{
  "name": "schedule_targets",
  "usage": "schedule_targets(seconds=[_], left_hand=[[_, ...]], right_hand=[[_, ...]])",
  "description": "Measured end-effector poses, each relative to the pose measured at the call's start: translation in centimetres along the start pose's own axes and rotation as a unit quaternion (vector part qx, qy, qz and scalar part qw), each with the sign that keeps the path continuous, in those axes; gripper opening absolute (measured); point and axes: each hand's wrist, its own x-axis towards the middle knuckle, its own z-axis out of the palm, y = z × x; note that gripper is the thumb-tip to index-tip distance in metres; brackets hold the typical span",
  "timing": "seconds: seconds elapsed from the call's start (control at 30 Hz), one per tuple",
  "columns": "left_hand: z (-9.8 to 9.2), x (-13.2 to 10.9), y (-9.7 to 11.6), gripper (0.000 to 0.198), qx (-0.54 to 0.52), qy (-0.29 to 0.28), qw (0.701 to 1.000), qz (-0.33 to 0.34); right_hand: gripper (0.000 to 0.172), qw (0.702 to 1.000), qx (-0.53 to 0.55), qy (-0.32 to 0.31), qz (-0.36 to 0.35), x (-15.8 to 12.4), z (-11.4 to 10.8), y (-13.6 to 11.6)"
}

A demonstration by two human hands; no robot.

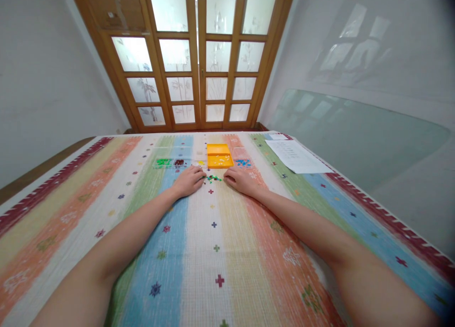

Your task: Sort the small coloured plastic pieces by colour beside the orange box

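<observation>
A small loose heap of tiny green and dark red pieces (213, 178) lies on the striped tablecloth between my two hands. My left hand (191, 180) rests at the heap's left side, fingers bent and drawn together, tips at its edge. On the other side, my right hand (240, 179) is also closed, with thumb and fingertips close together beside the heap. Whatever either hand pinches is too small to make out. Just beyond the hands stands an open yellow case (220, 165) with small pale pieces in its near half.
Clear trays hold green pieces (164, 163), dark red pieces (179, 162) and yellow pieces (201, 163) left of the case, and blue pieces (243, 163) right of it. White paper (296, 156) lies at the back right. Wood-framed glass doors (201, 57) stand beyond the table.
</observation>
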Motion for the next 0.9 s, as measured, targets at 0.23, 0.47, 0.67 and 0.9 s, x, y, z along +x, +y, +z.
schedule_targets(seconds=[0.23, 0.47, 0.67, 0.9], left_hand=[[0.4, 0.1, -0.2, 0.030, -0.009, 0.007, 1.000, -0.012], [0.2, 0.1, -0.5, 0.028, -0.015, 0.010, 1.000, 0.018], [0.2, 0.1, -0.4, 0.028, -0.014, 0.016, 0.999, 0.036], [0.5, 0.6, 1.9, 0.031, -0.016, 0.039, 0.999, 0.029]], right_hand=[[0.020, 0.998, -0.048, 0.043, 0.019, 1.8, -0.1, 1.1], [0.020, 0.984, -0.101, 0.082, 0.120, 6.4, -1.0, 2.8], [0.019, 0.996, -0.060, 0.027, 0.061, 5.0, -0.4, 2.0], [0.019, 0.999, 0.012, 0.021, 0.038, 2.6, -0.1, 1.3]])
